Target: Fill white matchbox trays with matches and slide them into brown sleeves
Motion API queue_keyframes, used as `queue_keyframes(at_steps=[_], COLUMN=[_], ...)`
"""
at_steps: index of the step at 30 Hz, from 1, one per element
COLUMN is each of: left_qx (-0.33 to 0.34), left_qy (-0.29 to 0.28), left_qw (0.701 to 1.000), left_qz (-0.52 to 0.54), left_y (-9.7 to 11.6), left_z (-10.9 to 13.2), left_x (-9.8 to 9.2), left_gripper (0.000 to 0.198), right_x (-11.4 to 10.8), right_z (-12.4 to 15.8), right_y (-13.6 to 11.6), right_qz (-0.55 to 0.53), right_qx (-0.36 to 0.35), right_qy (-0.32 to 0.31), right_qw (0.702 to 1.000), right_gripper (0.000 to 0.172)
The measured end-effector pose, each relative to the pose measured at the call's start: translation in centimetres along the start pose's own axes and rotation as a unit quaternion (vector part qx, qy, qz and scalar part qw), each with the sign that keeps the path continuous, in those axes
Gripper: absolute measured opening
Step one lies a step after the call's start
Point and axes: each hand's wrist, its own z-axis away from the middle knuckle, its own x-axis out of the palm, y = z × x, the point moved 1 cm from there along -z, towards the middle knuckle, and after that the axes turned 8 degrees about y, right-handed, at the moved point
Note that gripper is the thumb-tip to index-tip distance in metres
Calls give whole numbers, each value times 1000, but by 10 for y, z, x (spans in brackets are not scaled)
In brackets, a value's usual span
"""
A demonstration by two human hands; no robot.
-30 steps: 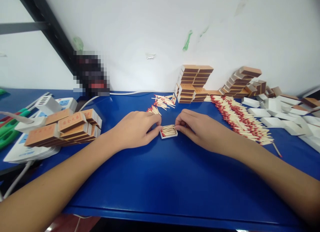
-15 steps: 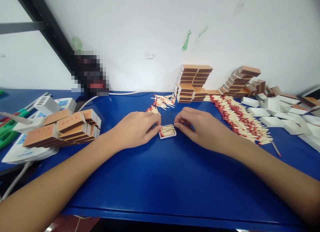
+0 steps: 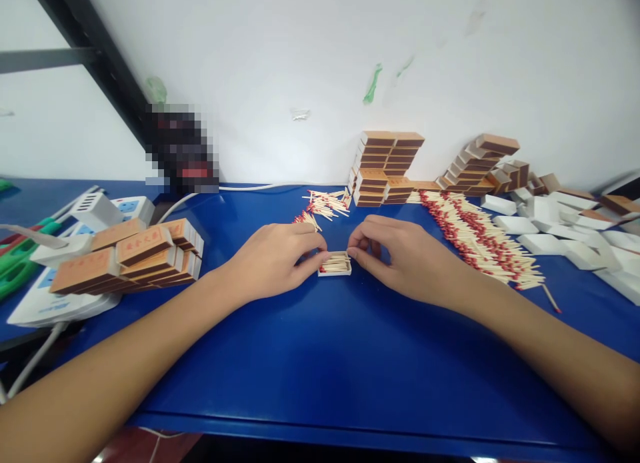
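Observation:
A small white matchbox tray (image 3: pixel 334 273) filled with matches (image 3: pixel 336 262) rests on the blue table between my hands. My left hand (image 3: pixel 280 260) is closed, its thumb and finger on the tray's left end and just over the matches. At the opposite end, my right hand (image 3: pixel 397 253) has its thumb and fingers bent together with the tips against the tray. Behind my left hand lies a loose heap of red-tipped matches (image 3: pixel 327 203), partly hidden by the fingers.
Stacked matchboxes (image 3: pixel 387 160) stand against the wall, with a leaning stack (image 3: pixel 475 163) beside them. Rows of matches (image 3: pixel 480 240) and white trays (image 3: pixel 550 223) cover the right side. More matchboxes (image 3: pixel 145 246) sit by a power strip (image 3: pixel 65 306) at left.
The tray has turned slightly, so its front edge lies straighter across. My left thumb and finger have shifted a little right, farther over the tray's end. My right hand stays nearly still.

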Motion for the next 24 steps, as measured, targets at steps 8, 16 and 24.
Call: queue_keyframes(at_steps=[8,16,24], left_qx=[14,4,8], left_qy=[-8,8,-5], left_qw=[1000,1000,1000], left_qz=[6,18,17], left_y=[-1,1,2], left_z=[1,1,1], left_x=[3,1,1], left_gripper=[24,28,30], right_x=[5,3,4], right_z=[0,-1,1], right_y=[-1,-2,-3], right_qz=[-17,-42,-34], right_qx=[8,15,30], right_qy=[-5,3,-2], right_qw=[1000,999,999], right_gripper=[9,15,13])
